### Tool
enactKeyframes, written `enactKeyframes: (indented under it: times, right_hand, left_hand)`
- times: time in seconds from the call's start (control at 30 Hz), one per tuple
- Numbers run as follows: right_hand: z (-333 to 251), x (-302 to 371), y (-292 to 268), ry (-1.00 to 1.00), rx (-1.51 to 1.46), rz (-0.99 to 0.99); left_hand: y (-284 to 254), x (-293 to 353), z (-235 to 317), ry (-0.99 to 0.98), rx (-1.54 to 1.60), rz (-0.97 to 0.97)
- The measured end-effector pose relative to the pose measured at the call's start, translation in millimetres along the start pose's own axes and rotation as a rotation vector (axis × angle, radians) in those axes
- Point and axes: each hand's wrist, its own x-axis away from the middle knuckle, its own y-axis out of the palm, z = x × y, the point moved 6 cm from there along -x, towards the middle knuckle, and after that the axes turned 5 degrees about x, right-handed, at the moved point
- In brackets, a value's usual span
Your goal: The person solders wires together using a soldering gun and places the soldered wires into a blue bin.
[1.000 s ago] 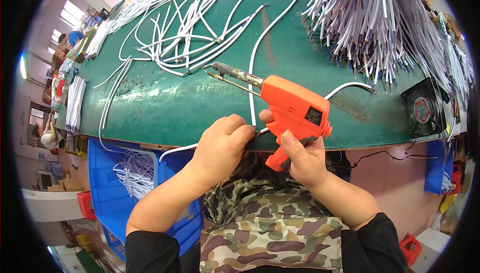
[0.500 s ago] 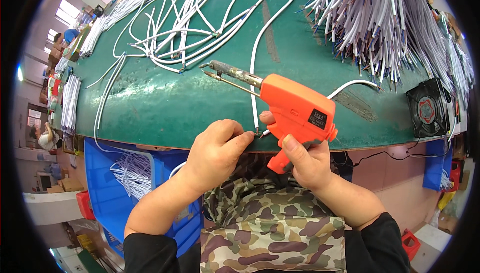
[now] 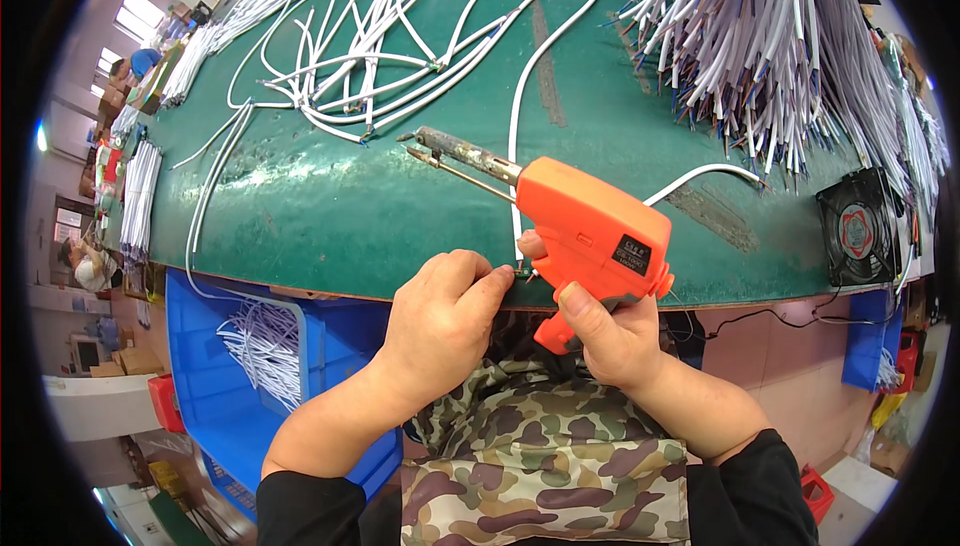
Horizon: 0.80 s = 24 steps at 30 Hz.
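Note:
My right hand point(image 3: 622, 338) is wrapped round the grip of an orange soldering gun point(image 3: 590, 221), whose metal barrel point(image 3: 468, 152) points to the far left above the table. My left hand point(image 3: 440, 316) is closed in a pinch at the table's near edge; what its fingertips hold is hidden. Right beside them lies the stripped end of a white cable point(image 3: 515, 176) running away across the table. A second white cable point(image 3: 705, 172) curves in from the right and passes behind the gun, its bare tip close to the first one's end.
The green table point(image 3: 330, 216) carries a tangle of white cables point(image 3: 390, 86) at the back left and a large heap of cables point(image 3: 740, 46) at the back right. A black fan point(image 3: 855, 228) stands at the right edge. Below left, a blue bin point(image 3: 215, 386) holds more cables.
The view has shifted slightly. Both hands keep nearly the same places at the cable ends, and the soldering gun stays in my right hand, its nose still pointing left.

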Motion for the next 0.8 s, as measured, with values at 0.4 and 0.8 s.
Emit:
enactKeyframes:
  times: [0.4,0.8]
  right_hand:
    - [1.6,-1.3,3.5,0.01,-0.024,0.007]
    - [7.3,-7.1,0.5,0.141,-0.056,0.026]
  left_hand:
    - [1.3,-2.1,4.4,0.045,0.03,-0.056]
    - [2.2,-5.7,-0.8,-0.043,0.155,-0.087]
